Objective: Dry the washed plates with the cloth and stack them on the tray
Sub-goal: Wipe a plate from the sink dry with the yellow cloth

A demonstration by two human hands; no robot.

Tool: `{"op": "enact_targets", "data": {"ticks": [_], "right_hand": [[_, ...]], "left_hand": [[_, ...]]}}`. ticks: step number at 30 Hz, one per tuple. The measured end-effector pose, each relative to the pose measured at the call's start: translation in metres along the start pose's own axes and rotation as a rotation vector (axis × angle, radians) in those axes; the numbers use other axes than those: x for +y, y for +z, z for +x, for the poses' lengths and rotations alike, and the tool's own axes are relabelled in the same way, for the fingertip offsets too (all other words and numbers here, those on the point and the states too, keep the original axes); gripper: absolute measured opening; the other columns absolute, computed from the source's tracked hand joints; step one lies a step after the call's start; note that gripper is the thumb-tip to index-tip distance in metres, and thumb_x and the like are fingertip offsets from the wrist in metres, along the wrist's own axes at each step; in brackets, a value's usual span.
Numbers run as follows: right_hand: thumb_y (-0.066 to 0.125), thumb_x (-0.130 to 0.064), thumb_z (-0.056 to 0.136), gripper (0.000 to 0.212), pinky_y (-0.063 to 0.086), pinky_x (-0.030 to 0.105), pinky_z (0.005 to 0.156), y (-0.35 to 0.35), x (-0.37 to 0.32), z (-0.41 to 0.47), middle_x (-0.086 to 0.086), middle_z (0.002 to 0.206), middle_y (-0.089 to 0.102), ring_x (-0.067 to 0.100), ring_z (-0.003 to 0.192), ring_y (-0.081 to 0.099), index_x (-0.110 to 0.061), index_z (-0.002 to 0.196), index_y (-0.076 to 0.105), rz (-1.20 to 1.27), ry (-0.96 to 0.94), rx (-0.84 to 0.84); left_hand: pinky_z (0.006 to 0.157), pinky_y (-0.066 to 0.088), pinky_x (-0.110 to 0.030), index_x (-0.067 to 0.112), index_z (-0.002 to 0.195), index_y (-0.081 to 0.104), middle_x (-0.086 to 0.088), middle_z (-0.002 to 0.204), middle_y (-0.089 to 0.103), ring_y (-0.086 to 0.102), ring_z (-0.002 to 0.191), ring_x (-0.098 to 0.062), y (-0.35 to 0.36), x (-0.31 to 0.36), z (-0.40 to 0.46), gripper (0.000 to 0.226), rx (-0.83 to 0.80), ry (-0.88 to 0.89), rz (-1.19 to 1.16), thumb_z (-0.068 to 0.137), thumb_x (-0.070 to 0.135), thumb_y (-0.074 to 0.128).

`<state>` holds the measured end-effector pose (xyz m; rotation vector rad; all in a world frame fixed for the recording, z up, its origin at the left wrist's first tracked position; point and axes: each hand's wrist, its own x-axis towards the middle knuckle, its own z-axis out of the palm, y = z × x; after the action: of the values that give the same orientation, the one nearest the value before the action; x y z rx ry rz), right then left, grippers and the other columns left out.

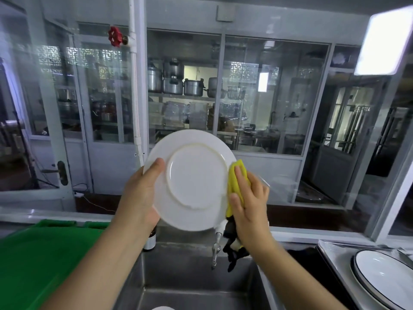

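My left hand (138, 193) grips the round white ceramic plate (190, 180) upright, underside exposed, so my right hand (250, 198), pinching the folded yellow cloth (237, 175), wipes its rim.

Plate (190, 180) above the sink (190, 276), crate (33, 253) left, stacked plates (384, 278) on tray (330, 249) right.

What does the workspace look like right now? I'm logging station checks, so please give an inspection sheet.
Surface: steel sink below the hands, tap at its back.
Job's things: white plate held up, underside to camera; yellow cloth on its right edge; rimmed plates stacked on the tray, far right.
Clutter: green crate at left; dark bottle by the sink.
Grippers: left hand grips the plate; right hand holds the cloth.
Cables: white cord on the floor beyond the window.
Surroundings: glass partition, shelved pots, red valve.
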<state>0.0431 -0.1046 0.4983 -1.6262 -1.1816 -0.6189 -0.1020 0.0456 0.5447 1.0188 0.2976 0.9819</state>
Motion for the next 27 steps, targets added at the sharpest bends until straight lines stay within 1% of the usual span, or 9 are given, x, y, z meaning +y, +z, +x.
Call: {"op": "enact_targets", "data": {"ticks": [2, 4, 7, 9, 12, 18, 22, 25, 27], "right_hand": [[0.037, -0.035, 0.095, 0.055, 0.014, 0.018, 0.104, 0.012, -0.008, -0.019, 0.003, 0.141, 0.032, 0.011, 0.116, 0.021, -0.024, 0.148, 0.026, -0.094, -0.035, 0.042], [0.041, -0.031, 0.094, 0.057, 0.016, 0.025, 0.105, 0.022, -0.014, -0.033, 0.008, 0.144, 0.029, 0.018, 0.117, 0.025, -0.014, 0.146, 0.030, -0.216, -0.114, 0.079], [0.047, -0.029, 0.090, 0.055, 0.028, 0.036, 0.100, 0.032, -0.021, -0.040, 0.010, 0.146, 0.031, 0.027, 0.115, 0.036, -0.012, 0.141, 0.036, -0.390, -0.293, 0.077], [0.053, -0.029, 0.085, 0.056, 0.034, 0.038, 0.092, 0.036, -0.025, -0.036, 0.005, 0.145, 0.034, 0.026, 0.114, 0.041, -0.017, 0.139, 0.040, -0.479, -0.415, 0.058], [0.062, -0.024, 0.083, 0.060, 0.035, 0.039, 0.089, 0.040, -0.026, -0.036, 0.000, 0.145, 0.035, 0.024, 0.115, 0.044, -0.022, 0.139, 0.042, -0.519, -0.540, 0.035], [0.054, -0.015, 0.092, 0.050, 0.038, 0.038, 0.091, 0.021, -0.001, -0.038, -0.008, 0.145, 0.037, 0.023, 0.112, 0.044, -0.029, 0.140, 0.043, -0.505, -0.644, 0.066], [0.059, 0.001, 0.086, 0.056, 0.040, 0.036, 0.090, 0.005, 0.017, -0.029, 0.003, 0.139, 0.042, 0.026, 0.103, 0.041, -0.019, 0.136, 0.045, -0.417, -0.458, 0.078], [0.058, 0.014, 0.080, 0.068, 0.031, 0.020, 0.092, -0.009, 0.021, -0.008, 0.013, 0.120, 0.053, 0.027, 0.099, 0.039, -0.020, 0.138, 0.046, -0.208, -0.108, 0.047], [0.052, 0.003, 0.092, 0.054, 0.028, 0.008, 0.095, -0.021, 0.019, 0.010, 0.002, 0.117, 0.053, 0.021, 0.105, 0.044, -0.032, 0.133, 0.045, 0.065, 0.174, -0.002]], "left_hand": [[0.083, 0.052, -0.047, 0.018, 0.122, 0.062, -0.010, 0.116, 0.068, 0.064, 0.104, -0.032, 0.005, -0.003, 0.001, 0.053, 0.033, -0.013, -0.091, 0.075, 0.042, 0.065], [0.084, 0.053, -0.047, 0.017, 0.128, 0.057, -0.009, 0.117, 0.068, 0.064, 0.107, -0.030, 0.011, -0.009, 0.001, 0.046, 0.062, -0.032, -0.142, 0.088, 0.039, 0.058], [0.058, 0.057, -0.035, 0.018, 0.119, 0.060, -0.004, 0.098, 0.074, 0.072, 0.083, -0.021, 0.016, -0.021, -0.001, 0.034, 0.138, -0.123, -0.196, 0.091, 0.038, 0.058], [0.050, 0.055, -0.030, 0.015, 0.119, 0.060, -0.006, 0.097, 0.074, 0.073, 0.073, -0.018, 0.019, -0.028, -0.003, 0.036, 0.154, -0.175, -0.209, 0.092, 0.037, 0.059], [0.052, 0.055, -0.029, 0.012, 0.121, 0.059, -0.009, 0.099, 0.073, 0.073, 0.073, -0.019, 0.022, -0.031, -0.004, 0.039, 0.143, -0.191, -0.211, 0.091, 0.037, 0.060], [0.052, 0.056, -0.030, 0.015, 0.119, 0.058, -0.005, 0.098, 0.075, 0.073, 0.079, -0.019, 0.013, -0.027, -0.003, 0.036, 0.132, -0.192, -0.187, 0.094, 0.039, 0.054], [0.062, 0.057, -0.033, 0.022, 0.116, 0.059, 0.001, 0.103, 0.073, 0.068, 0.091, -0.017, 0.002, -0.021, -0.002, 0.033, 0.180, -0.140, -0.134, 0.090, 0.043, 0.058], [0.067, 0.055, -0.036, 0.026, 0.106, 0.065, 0.003, 0.094, 0.075, 0.069, 0.088, -0.018, -0.007, -0.021, -0.002, 0.029, 0.184, -0.069, -0.056, 0.086, 0.047, 0.062], [0.064, 0.053, -0.032, 0.024, 0.101, 0.067, 0.003, 0.092, 0.075, 0.070, 0.085, -0.017, -0.009, -0.022, -0.003, 0.029, 0.147, -0.008, 0.001, 0.082, 0.047, 0.064]]}}
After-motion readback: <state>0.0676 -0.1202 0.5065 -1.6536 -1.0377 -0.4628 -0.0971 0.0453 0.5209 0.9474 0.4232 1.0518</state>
